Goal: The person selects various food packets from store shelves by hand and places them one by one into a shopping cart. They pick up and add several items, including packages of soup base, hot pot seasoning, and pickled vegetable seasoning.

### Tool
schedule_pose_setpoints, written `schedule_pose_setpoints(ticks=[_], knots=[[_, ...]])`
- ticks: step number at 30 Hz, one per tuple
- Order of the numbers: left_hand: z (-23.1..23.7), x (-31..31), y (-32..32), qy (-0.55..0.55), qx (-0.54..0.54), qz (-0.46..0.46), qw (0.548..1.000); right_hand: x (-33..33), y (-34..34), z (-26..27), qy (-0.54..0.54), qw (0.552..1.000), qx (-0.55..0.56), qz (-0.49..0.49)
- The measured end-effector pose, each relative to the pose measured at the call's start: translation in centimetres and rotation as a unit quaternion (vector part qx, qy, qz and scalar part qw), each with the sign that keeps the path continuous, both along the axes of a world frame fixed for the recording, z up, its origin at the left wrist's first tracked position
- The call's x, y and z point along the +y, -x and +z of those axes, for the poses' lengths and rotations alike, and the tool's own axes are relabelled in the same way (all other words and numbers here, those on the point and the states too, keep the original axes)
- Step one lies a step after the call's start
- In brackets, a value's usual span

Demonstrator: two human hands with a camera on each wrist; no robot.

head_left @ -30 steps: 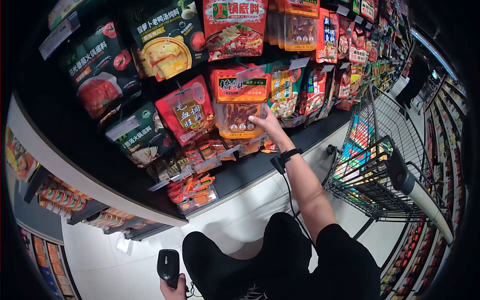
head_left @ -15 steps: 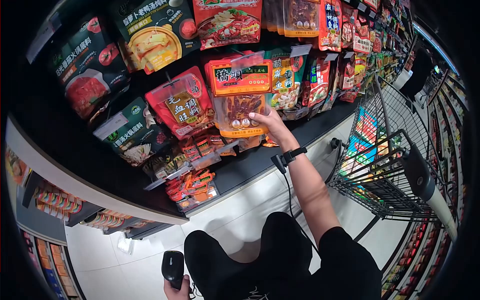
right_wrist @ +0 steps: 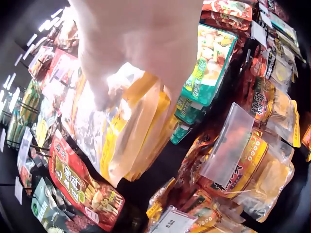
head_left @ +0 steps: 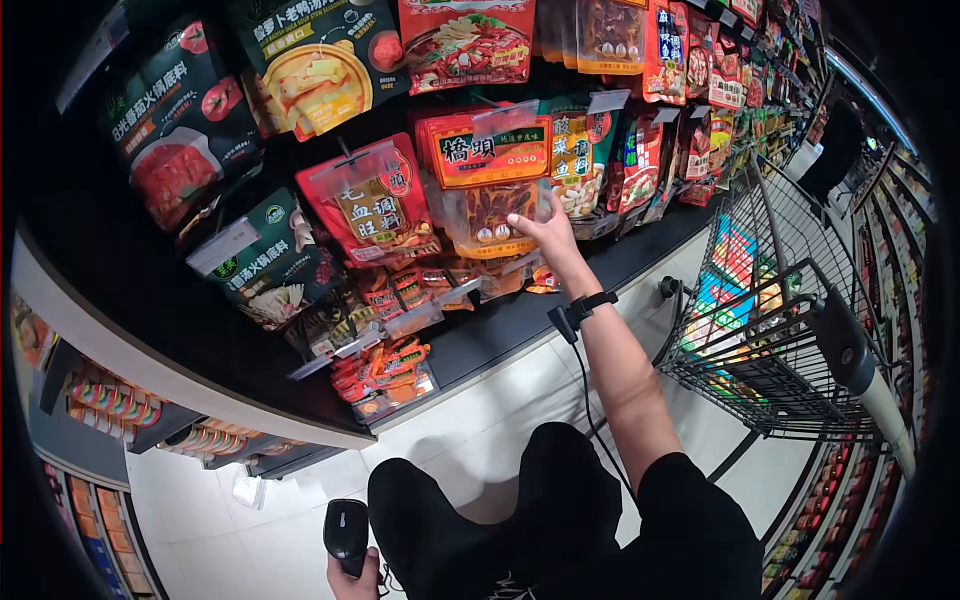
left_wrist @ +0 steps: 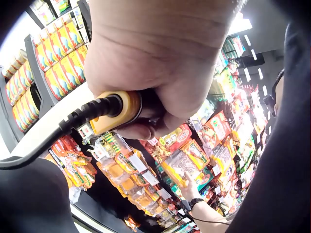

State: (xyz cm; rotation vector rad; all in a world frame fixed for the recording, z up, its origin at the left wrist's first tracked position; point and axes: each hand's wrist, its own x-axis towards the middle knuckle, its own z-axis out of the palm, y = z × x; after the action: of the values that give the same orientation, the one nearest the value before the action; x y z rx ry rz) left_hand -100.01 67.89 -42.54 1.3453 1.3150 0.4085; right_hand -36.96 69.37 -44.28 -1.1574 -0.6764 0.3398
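In the head view my left hand (head_left: 352,577) grips a black handheld barcode scanner (head_left: 347,535) low at the left of my knees. The left wrist view shows that hand (left_wrist: 155,53) from close up, with a cable (left_wrist: 73,120) running from the handle. My right hand (head_left: 548,238) holds the lower right edge of a hotpot seasoning pouch (head_left: 485,165), thumb on its front and fingers hidden behind. Red on top and see-through below, the pouch hangs at the rack behind a clear tag. Several pouch bottoms (right_wrist: 141,126) show under this hand in the right wrist view.
A red pouch (head_left: 370,205) hangs to the left, a green one (head_left: 578,150) to the right. Small packs (head_left: 385,372) lie on the bottom ledge. A wire shopping cart (head_left: 760,350) with goods stands at the right. Price tags (right_wrist: 172,221) jut out from the rack.
My right hand and the pouch's lower end have shifted slightly up and right over the last half second. The left hand keeps hold of the scanner, nearly in place.
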Motion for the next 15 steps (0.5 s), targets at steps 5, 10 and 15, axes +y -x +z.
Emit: schedule_pose_setpoints(ticks=[5, 10, 15], knots=[[-0.7, -0.2, -0.3, -0.011, -0.016, -0.001, 1.0, 1.6, -1.3, -2.9, 0.107, 0.939, -0.183, -0.27], [-1.2, -0.4, 0.0, -0.023, -0.021, -0.007, 0.999, 1.7, 0.2, -2.7, 0.107, 0.929, -0.184, -0.303], [-1.3, -0.6, 0.2, -0.023, -0.016, -0.01, 1.0, 1.5, 0.6, -2.5, 0.103, 0.96, -0.125, -0.23]])
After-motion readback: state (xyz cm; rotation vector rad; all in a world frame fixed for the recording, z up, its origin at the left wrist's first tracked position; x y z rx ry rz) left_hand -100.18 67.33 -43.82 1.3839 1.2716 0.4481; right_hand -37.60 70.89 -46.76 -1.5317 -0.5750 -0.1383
